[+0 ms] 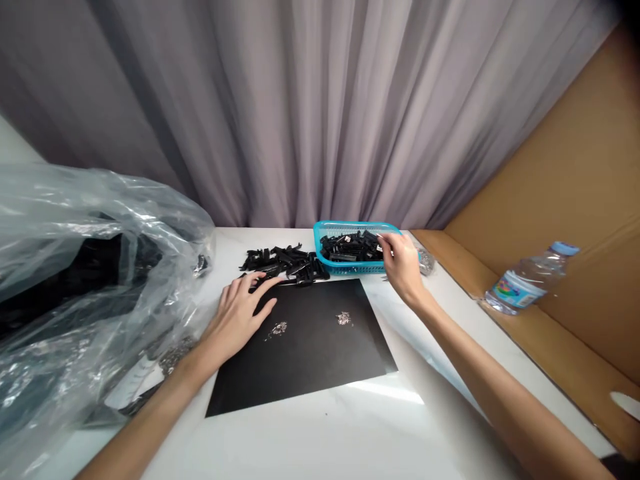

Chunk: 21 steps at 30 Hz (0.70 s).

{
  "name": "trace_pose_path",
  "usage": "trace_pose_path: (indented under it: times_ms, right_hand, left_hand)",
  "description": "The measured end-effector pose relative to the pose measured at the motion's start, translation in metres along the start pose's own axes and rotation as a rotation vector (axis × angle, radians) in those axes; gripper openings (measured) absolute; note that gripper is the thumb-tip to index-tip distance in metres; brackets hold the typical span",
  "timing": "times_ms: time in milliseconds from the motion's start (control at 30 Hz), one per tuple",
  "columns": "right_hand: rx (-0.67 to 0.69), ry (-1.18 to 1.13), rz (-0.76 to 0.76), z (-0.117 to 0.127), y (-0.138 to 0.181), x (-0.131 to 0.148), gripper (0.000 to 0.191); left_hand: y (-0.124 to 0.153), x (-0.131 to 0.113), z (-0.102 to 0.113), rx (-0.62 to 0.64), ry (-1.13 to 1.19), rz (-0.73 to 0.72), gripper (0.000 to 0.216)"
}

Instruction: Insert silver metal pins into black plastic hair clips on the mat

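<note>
Two grips to steady: hold the left grip (243,313) relaxed and openly spread by the black parts (270,258) just beyond, clear of the metal bits (343,319) to its right; over the blue basket (350,270), hold the right grip (404,263) lightly pinched, impossible to tell around what.

- left hand (235,313) was totally bare, with slim, kinda long fingers (269,287)
- right hand (404,267) was bare too, nails way too small to make out
- left forearm (155,413) was bare and pretty slender
- right forearm (485,373) was bare as well, lean, tapering down to a narrow wrist (420,300)
</note>
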State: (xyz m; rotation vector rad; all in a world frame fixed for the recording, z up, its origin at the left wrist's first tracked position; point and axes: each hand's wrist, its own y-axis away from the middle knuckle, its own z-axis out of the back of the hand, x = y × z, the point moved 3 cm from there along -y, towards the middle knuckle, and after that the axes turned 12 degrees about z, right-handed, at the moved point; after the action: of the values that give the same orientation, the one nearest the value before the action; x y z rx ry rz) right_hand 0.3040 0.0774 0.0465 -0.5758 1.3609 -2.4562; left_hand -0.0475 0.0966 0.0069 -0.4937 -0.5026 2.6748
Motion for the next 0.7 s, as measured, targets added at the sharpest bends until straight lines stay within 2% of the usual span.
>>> trace_pose_path:
  times_ms: [67,167,300,433,600,700]
  right_hand:
    - [-0.01,0.031,-0.018,-0.002,-0.012,-0.002,0.035]
    - [0.051,0.007,0.01,-0.005,-0.005,0.016,0.039]
    - [0.367,-0.178,0.178,-0.011,0.027,0.055,0.038]
    - [0.649,-0.354,0.283,-0.006,0.042,0.075,0.037]
    - [0.737,-0.383,0.251,0.016,0.035,0.083,0.028]
    - [0.737,-0.3,0.22,0.027,0.038,0.086,0.029]
  left_hand:
    - [0.001,0.001,-0.003,0.005,0.001,-0.012,0.041]
    - [0.002,0.003,-0.006,-0.01,0.028,-0.027,0.04]
    - [0.001,0.002,-0.007,-0.008,0.061,-0.031,0.041]
    - [0.002,-0.008,0.0,-0.004,0.143,-0.024,0.041]
    - [0.007,-0.025,0.016,-0.068,0.198,-0.022,0.033]
    - [0.011,-0.031,0.024,-0.21,0.215,-0.074,0.024]
